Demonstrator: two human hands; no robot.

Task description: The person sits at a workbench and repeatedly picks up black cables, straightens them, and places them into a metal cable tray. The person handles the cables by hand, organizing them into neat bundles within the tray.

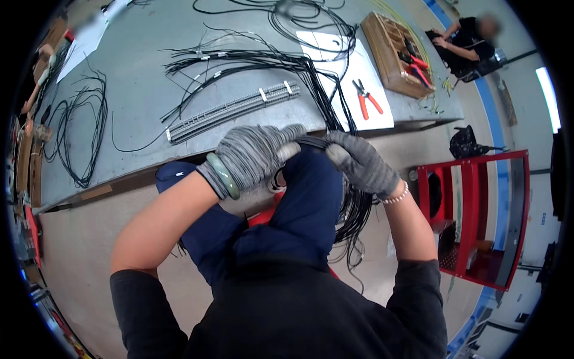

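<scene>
In grey knitted gloves, both my hands hold black cables (313, 142) just off the table's near edge, above my thighs. My left hand (254, 154) is closed with thumb and fingers at the bundle's left end. A short way to its right, my right hand (360, 163) grips the same cables, its thumb on top. More black cables (320, 99) run over the table edge behind my right hand, and a thick hank of them (356, 218) hangs below it. Beyond my left hand lies a grey slotted strip (233, 110) with white pieces across it.
Red-handled cutters (366, 100) lie on white paper (382, 116). A wooden compartment box (382, 57) holding red-handled tools stands at the right. Coiled black cable (98, 128) rests on the left of the grey table (137, 54). A red cart (472, 209) stands right; another person (472, 45) sits beyond.
</scene>
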